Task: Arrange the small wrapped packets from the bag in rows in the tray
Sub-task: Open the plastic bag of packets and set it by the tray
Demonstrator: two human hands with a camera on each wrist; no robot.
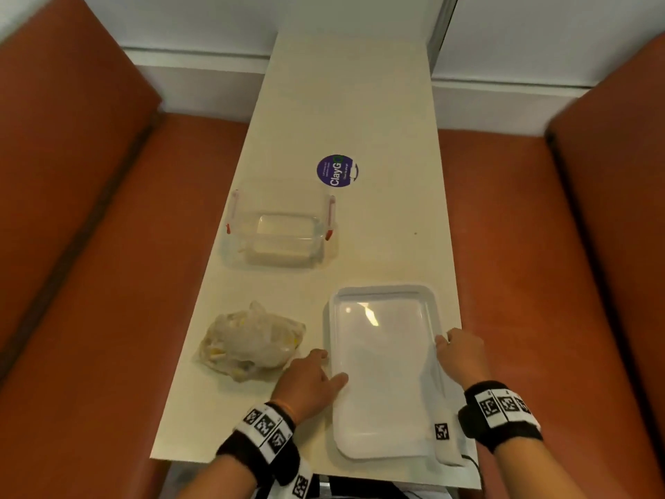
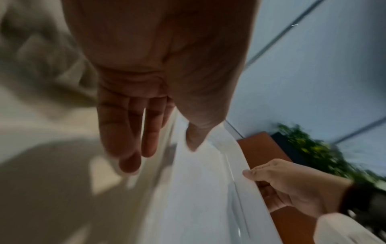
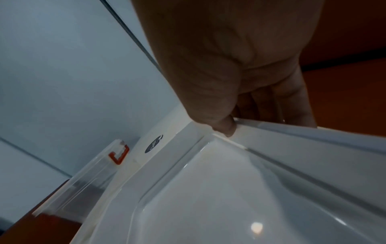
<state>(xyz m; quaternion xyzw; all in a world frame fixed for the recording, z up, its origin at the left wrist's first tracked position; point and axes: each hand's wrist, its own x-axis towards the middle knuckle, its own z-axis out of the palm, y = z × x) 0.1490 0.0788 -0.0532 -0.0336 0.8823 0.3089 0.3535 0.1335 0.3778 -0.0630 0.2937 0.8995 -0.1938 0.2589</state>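
Observation:
A white rectangular tray (image 1: pixel 381 354) lies empty at the table's near right. My right hand (image 1: pixel 453 349) grips its right rim, thumb on top and fingers curled under the edge; the right wrist view shows the thumb of that right hand (image 3: pixel 259 122) pressed on the tray (image 3: pixel 208 198) rim. My left hand (image 1: pixel 325 369) sits at the tray's left rim with straight fingers, thumb lying inside the tray. The left wrist view is blurred; there my left hand (image 2: pixel 154 145) is spread over the tray (image 2: pixel 198 189) edge. The clear plastic bag (image 1: pixel 252 342) of small packets lies left of the tray, untouched.
A clear lidded container (image 1: pixel 280 232) with red clips stands farther back on the left, also seen as the container (image 3: pixel 83 178) in the right wrist view. A round purple sticker (image 1: pixel 337 171) is on the narrow cream table (image 1: pixel 360 102). Orange bench seats flank both sides.

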